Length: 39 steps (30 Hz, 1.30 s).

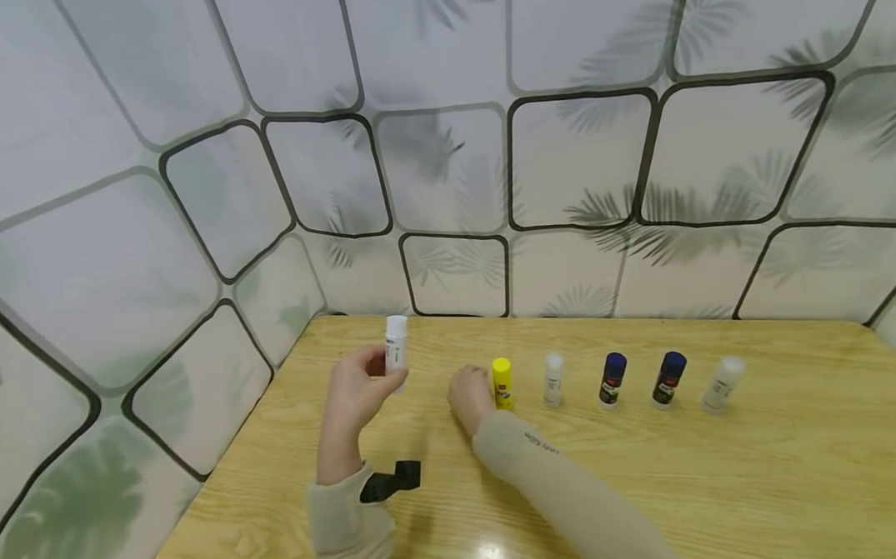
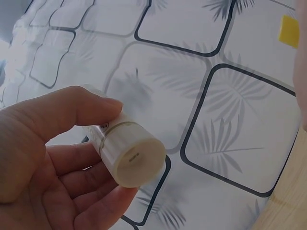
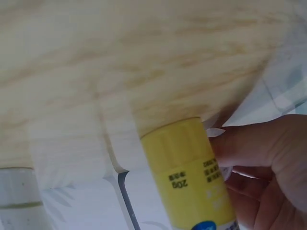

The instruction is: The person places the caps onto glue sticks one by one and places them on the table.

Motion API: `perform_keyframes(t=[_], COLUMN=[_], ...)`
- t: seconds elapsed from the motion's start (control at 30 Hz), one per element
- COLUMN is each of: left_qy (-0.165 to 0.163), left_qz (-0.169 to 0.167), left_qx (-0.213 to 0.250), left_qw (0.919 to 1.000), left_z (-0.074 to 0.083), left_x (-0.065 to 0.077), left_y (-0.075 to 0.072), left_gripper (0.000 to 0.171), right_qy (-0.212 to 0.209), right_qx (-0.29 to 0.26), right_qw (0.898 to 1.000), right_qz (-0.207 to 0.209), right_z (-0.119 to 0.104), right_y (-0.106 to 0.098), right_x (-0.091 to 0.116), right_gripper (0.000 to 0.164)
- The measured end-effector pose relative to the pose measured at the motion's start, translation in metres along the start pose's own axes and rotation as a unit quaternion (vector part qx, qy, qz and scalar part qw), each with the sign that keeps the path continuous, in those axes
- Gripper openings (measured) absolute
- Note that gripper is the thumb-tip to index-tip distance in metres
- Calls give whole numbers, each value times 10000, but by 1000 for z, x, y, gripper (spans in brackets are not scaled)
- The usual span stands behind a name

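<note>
My left hand (image 1: 354,394) holds a white glue stick (image 1: 396,342) upright above the table, gripped between thumb and fingers. In the left wrist view its round end (image 2: 140,162) points toward the camera. My right hand (image 1: 471,398) is low at the table, its fingers bent, just left of a yellow glue stick (image 1: 503,384). From the right wrist, the yellow stick (image 3: 189,175) partly covers the thumb and fingers (image 3: 254,153). Whether they pinch it, only touch it, or hold something behind it is hidden.
Right of the yellow stick stand a white glue stick (image 1: 553,381), two dark blue-capped glue sticks (image 1: 612,381) and, at the far end, another white one (image 1: 723,384). The wooden table (image 1: 801,464) meets a patterned cloth backdrop (image 1: 443,171) behind and at left.
</note>
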<state>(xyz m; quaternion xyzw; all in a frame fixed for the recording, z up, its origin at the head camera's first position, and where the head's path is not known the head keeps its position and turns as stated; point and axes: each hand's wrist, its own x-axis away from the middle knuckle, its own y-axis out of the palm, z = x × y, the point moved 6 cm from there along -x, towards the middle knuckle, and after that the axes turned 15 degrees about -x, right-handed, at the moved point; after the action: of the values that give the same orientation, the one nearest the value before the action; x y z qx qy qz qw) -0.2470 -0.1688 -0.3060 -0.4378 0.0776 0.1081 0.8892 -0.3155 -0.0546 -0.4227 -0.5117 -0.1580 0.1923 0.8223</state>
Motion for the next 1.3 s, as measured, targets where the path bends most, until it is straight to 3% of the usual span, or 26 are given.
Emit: perform_keyframes(t=[0.13,0.43,0.57,0.67,0.83,0.97,1.1,1.3], left_qy=[47,134,128,190,253,276,459,743], left_qz=[-5,-5,-39,-39,-54,-86,-169,-400], left_qx=[41,94,74,50,35,40,-13,-79], left_qw=[10000,9999,9999,9998,9997,9996,9988,9964], left_z=[1,1,0,2,5,8,14,25], left_x=[-1,-1,-1,-1,0,0,-1,-2], left_y=[1,3,3,3,5,8,13,27], left_gripper=[32,31,31,31,29,29,28,26], right_qy=[-48,-418,-608,-639,-636,-781,-668,-378], right_qx=[-41,-274,-1114,-2093,-3436,-4246,-5162,-6530], right_qw=[10000,9974,9883,9710,9233,8732,8133,7119], right_qz=[-3,519,852,965,1594,2263,2600,2555], right_z=[1,-2,2,11,36,58,84,122], right_y=[-1,-22,-38,-52,-72,-79,-80,-71], right_x=[1,9,14,20,39,61,83,110], right_gripper=[27,16,10,7,12,23,33,37])
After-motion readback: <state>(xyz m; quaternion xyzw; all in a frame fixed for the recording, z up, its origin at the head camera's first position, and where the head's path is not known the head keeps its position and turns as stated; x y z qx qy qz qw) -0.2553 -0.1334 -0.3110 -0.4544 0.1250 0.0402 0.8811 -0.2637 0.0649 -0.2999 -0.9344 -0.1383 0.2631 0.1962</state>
